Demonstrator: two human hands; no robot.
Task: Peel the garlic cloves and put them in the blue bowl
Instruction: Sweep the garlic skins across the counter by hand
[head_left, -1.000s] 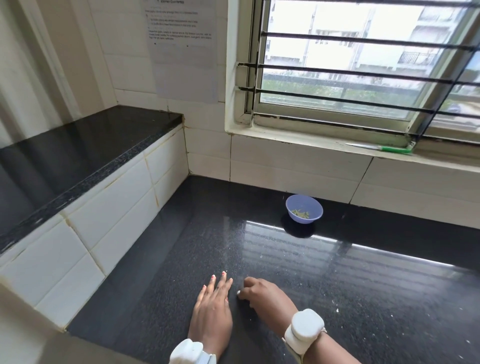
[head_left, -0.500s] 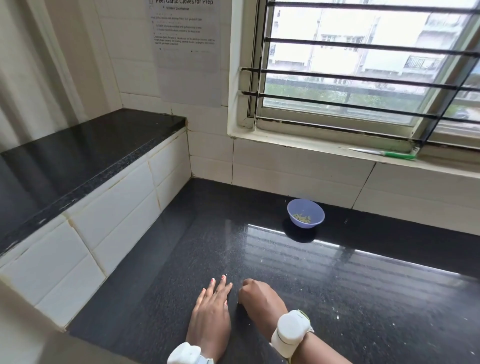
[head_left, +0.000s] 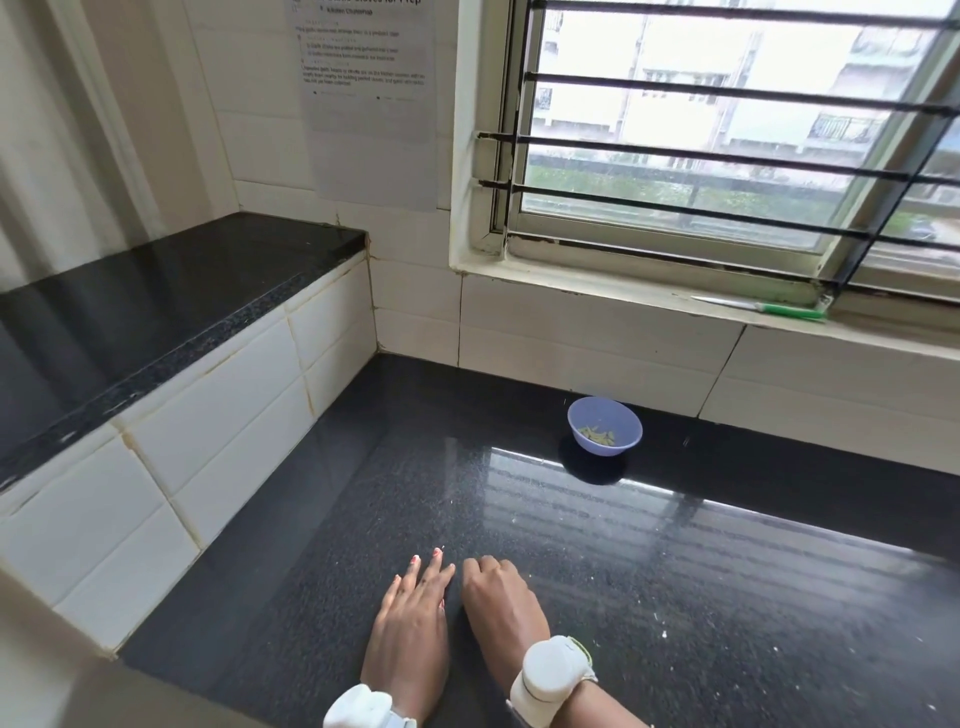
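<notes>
- Black granite desk (head_left: 597, 571) lies under both my hands at six o'clock, close to me.
- My left hand (head_left: 410, 629) lies flat on the stone, fingers straight and together.
- My right hand (head_left: 501, 603) sits just beside it, fingers curled under into a loose fist; I cannot tell whether it holds a clove.
- Up at one o'clock, well apart from my hands and near the tiled wall, stands the blue bowl (head_left: 605, 415), with pale garlic cloves (head_left: 598, 434) in its bottom.
- No unpeeled garlic shows on the desk, so I judge the peeling is at or near its end.
- Next, I would open my right hand; anything in it needs a long reach to the bowl.
</notes>
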